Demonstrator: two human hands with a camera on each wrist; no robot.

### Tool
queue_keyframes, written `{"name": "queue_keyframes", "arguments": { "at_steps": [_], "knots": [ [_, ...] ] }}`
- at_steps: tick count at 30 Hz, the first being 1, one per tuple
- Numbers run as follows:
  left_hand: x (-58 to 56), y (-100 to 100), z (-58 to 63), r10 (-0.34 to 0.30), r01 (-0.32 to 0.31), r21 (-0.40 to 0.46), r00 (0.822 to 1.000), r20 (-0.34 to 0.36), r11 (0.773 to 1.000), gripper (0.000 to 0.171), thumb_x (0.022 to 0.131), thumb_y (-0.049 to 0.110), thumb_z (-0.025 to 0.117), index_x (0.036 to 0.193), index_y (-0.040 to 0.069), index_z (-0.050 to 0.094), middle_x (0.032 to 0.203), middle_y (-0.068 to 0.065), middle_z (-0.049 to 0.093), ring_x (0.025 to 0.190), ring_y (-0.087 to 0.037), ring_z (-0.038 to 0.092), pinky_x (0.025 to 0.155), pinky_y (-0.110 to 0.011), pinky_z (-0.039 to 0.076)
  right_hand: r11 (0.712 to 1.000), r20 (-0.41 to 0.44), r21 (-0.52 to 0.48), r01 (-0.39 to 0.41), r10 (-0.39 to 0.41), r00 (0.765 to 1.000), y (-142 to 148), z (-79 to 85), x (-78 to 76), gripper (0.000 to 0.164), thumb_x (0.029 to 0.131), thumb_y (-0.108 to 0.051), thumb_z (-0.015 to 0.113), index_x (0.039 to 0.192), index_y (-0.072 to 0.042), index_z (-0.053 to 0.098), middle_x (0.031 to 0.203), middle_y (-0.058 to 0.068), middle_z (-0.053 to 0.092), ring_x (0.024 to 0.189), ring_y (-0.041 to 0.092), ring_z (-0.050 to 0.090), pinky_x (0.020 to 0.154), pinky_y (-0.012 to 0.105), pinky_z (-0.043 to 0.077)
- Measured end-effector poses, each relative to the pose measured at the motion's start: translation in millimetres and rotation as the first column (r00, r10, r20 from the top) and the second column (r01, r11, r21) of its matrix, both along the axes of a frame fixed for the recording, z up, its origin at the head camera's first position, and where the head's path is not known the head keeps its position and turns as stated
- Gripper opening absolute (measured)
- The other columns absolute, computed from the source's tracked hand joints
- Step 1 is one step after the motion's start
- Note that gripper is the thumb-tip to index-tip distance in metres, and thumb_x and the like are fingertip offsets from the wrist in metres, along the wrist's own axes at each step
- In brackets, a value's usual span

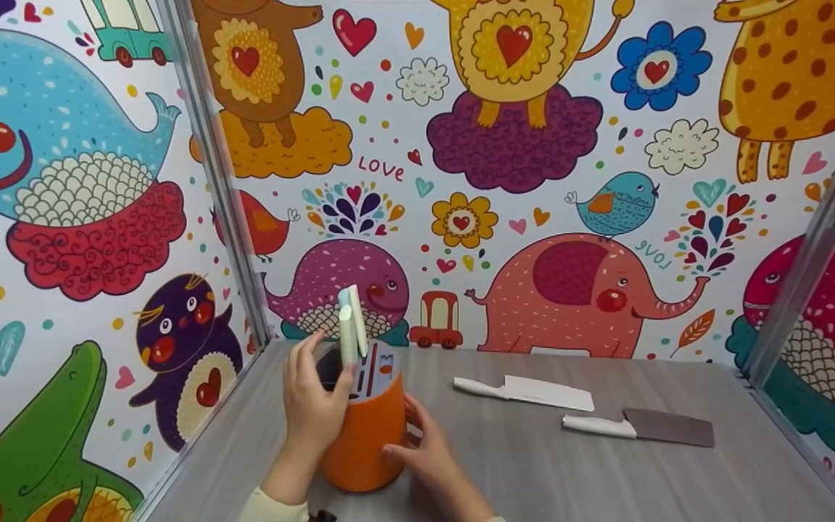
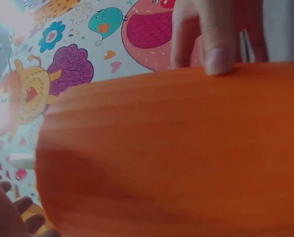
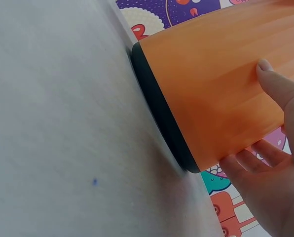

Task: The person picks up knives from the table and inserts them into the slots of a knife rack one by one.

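Observation:
An orange knife block (image 1: 365, 442) with a dark base stands on the table, its slanted slotted top (image 1: 383, 370) facing up. Pale handles (image 1: 347, 333) rise from the slots. My right hand (image 1: 428, 449) grips the block's right side, thumb on the front and fingers round behind; the right wrist view shows this hand (image 3: 270, 168) near the base. My left hand (image 1: 316, 399) is at the upper left of the block, its fingers loosely spread beside the rim and its thumb near the handles. In the left wrist view, the orange wall (image 2: 171, 148) covers most of the frame.
Two cleavers lie on the grey table (image 1: 519, 464) to the right of the block. One has a white blade (image 1: 551, 393), the nearer one a dark grey blade (image 1: 671, 428); both handles point left. Cartoon-printed walls (image 1: 388, 145) with metal corner posts (image 1: 218, 167) enclose the table.

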State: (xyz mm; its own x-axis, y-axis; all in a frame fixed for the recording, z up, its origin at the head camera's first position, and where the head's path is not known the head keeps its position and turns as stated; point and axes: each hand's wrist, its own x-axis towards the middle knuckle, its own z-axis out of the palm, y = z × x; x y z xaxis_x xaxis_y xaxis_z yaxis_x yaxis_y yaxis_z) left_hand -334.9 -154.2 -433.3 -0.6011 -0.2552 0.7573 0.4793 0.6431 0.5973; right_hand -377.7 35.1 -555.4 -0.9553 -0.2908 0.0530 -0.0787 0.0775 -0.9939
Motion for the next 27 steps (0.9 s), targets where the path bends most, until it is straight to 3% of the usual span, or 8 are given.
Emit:
{"name": "queue_keyframes", "arguments": {
  "at_steps": [3,7,9,13,17,24,27],
  "knots": [
    [-0.8,-12.9,-20.8,-0.048,0.048,0.042,0.999,-0.014,0.998,0.080,0.081,0.025,0.076,0.147,0.004,0.036,0.147,-0.018,0.043,0.133,-0.034,0.042,0.109,-0.063,0.036,1.000,-0.016,-0.004,0.004,-0.005,1.000,-0.6,0.6,-0.4,0.090,0.071,-0.047,0.084,0.148,-0.038,0.038,0.152,-0.002,0.046,0.139,0.026,0.044,0.114,0.055,0.037],
    [-6.1,-29.9,-53.2,-0.148,0.136,0.140,0.986,0.076,0.981,0.095,0.077,0.026,0.079,0.153,0.007,0.025,0.156,-0.016,0.034,0.141,-0.035,0.035,0.113,-0.062,0.033,1.000,-0.028,-0.004,0.000,0.000,1.000,-0.5,-0.2,-0.8,0.090,0.071,-0.045,0.085,0.148,-0.038,0.037,0.152,-0.002,0.046,0.139,0.026,0.044,0.114,0.054,0.037],
    [-8.2,-36.5,-68.4,-0.207,0.177,0.192,0.967,0.150,0.965,0.098,0.078,0.027,0.079,0.155,0.009,0.021,0.159,-0.015,0.031,0.143,-0.034,0.034,0.114,-0.060,0.032,1.000,-0.032,0.000,0.000,0.000,0.999,-1.1,-1.1,0.4,0.091,0.071,-0.045,0.085,0.148,-0.038,0.037,0.152,-0.001,0.046,0.139,0.026,0.044,0.114,0.054,0.038],
    [-9.4,-44.0,-90.7,-0.295,0.221,0.264,0.911,0.288,0.939,0.101,0.081,0.029,0.079,0.157,0.013,0.015,0.161,-0.015,0.028,0.144,-0.034,0.034,0.116,-0.058,0.030,1.000,-0.056,-0.020,-0.010,0.008,0.998,-3.1,-3.2,4.4,0.091,0.074,-0.045,0.084,0.150,-0.033,0.036,0.153,0.002,0.045,0.140,0.028,0.044,0.113,0.055,0.037],
    [-11.9,-43.1,-99.6,-0.340,0.245,0.287,0.870,0.357,0.926,0.104,0.081,0.032,0.080,0.158,0.015,0.012,0.161,-0.015,0.027,0.144,-0.034,0.036,0.116,-0.054,0.030,0.999,-0.083,-0.048,-0.014,0.010,0.996,-3.1,-2.8,6.6,0.089,0.076,-0.044,0.083,0.150,-0.030,0.037,0.153,0.003,0.046,0.140,0.028,0.044,0.114,0.055,0.037],
    [-13.1,-38.2,-103.5,-0.332,0.222,0.302,0.860,0.388,0.927,0.109,0.077,0.030,0.085,0.157,0.016,0.013,0.159,-0.011,0.032,0.140,-0.031,0.041,0.117,-0.053,0.030,1.000,-0.078,0.000,-0.002,0.002,0.997,2.8,-4.3,6.9,0.086,0.076,-0.047,0.082,0.149,-0.033,0.038,0.151,0.000,0.048,0.138,0.027,0.046,0.112,0.056,0.038],
    [-12.8,-37.1,-104.5,-0.334,0.205,0.321,0.843,0.422,0.925,0.111,0.077,0.033,0.085,0.157,0.017,0.010,0.160,-0.012,0.030,0.140,-0.032,0.040,0.117,-0.054,0.030,1.000,-0.051,0.008,0.000,0.000,0.999,11.4,-4.2,9.0,0.084,0.078,-0.045,0.082,0.149,-0.028,0.040,0.150,0.005,0.049,0.138,0.031,0.046,0.110,0.055,0.042]
  ]
}}
